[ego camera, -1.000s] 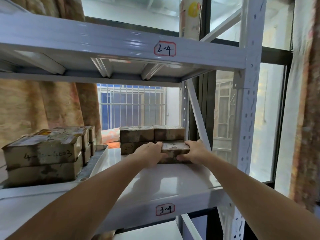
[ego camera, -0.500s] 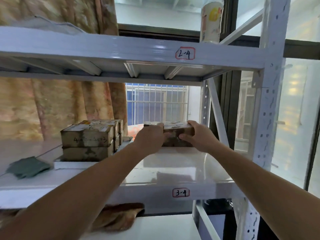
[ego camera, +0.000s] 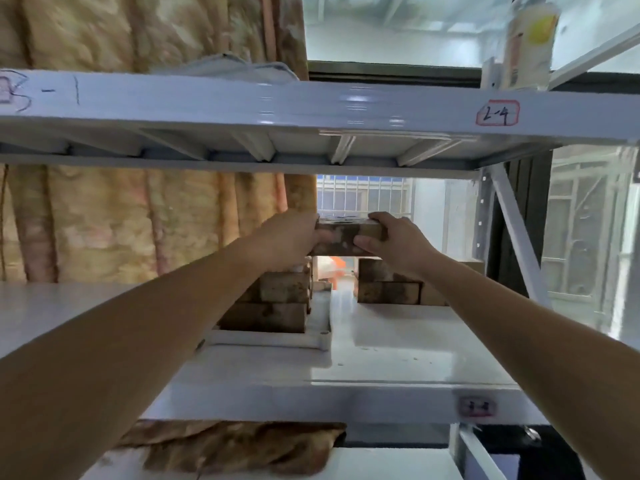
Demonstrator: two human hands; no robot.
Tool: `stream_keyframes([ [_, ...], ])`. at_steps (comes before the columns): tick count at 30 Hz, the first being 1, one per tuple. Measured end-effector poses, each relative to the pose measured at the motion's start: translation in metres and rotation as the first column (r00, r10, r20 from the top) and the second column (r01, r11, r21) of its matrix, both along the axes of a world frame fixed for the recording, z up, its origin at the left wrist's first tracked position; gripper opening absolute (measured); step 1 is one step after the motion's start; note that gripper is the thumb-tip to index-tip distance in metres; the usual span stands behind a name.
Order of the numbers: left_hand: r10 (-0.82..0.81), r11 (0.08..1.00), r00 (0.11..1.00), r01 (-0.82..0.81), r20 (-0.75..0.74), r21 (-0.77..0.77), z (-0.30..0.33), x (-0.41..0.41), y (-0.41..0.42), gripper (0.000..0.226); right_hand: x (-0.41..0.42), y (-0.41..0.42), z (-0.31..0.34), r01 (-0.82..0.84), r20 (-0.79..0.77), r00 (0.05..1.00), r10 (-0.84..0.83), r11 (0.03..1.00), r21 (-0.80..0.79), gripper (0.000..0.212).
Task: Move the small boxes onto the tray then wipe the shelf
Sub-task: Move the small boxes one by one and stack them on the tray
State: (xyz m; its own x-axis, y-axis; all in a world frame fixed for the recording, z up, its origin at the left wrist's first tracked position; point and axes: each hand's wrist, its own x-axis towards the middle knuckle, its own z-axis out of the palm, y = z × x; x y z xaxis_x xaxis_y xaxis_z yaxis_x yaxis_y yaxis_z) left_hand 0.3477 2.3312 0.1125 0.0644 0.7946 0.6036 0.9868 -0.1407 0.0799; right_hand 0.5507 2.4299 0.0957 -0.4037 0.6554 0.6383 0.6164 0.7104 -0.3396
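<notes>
**Brown box held in the air between two stacks**

Brown and worn, the box (ego camera: 349, 235) is gripped at its ends by the left hand (ego camera: 294, 239) and right hand (ego camera: 398, 242), clear of the shelf (ego camera: 398, 348). Below left, stacked boxes (ego camera: 273, 303) fill the tray (ego camera: 266, 339); below right, another stack (ego camera: 391, 284) stands beside the post (ego camera: 516, 233).

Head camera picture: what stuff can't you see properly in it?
- Held box: blurred by motion, ends covered by the left hand and right hand; any writing is unreadable.
- Boxes on the tray: partly hidden behind the left arm, so no sure count.
- Boxes left on the shelf: right arm hides part of the stack.
- Lower label: too blurred to read.
</notes>
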Motion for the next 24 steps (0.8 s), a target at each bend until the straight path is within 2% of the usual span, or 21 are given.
stream_keyframes([
  [5, -0.056, 0.998, 0.998, 0.056, -0.016, -0.013, 0.007, -0.074, 0.001, 0.017, -0.069, 0.000, 0.006, -0.027, -0.001, 1.000, 0.027, 1.000, -0.005, 0.065],
  [10, -0.096, 0.995, 0.993, 0.094, 0.073, 0.039, 0.004, -0.131, 0.013, 0.014, -0.121, 0.004, 0.009, -0.073, -0.031, 0.997, 0.073, 0.997, 0.001, 0.066],
  [16, -0.057, 0.996, 0.996, 0.052, 0.075, 0.074, 0.000, -0.168, 0.040, 0.030, -0.149, 0.025, 0.017, -0.119, 0.008, 0.993, 0.119, 0.993, 0.009, 0.057],
  [24, -0.022, 0.999, 0.998, 0.019, 0.066, 0.044, -0.002, -0.193, 0.082, 0.032, -0.169, 0.065, 0.013, -0.125, 0.028, 0.992, 0.126, 0.991, -0.038, 0.050],
])
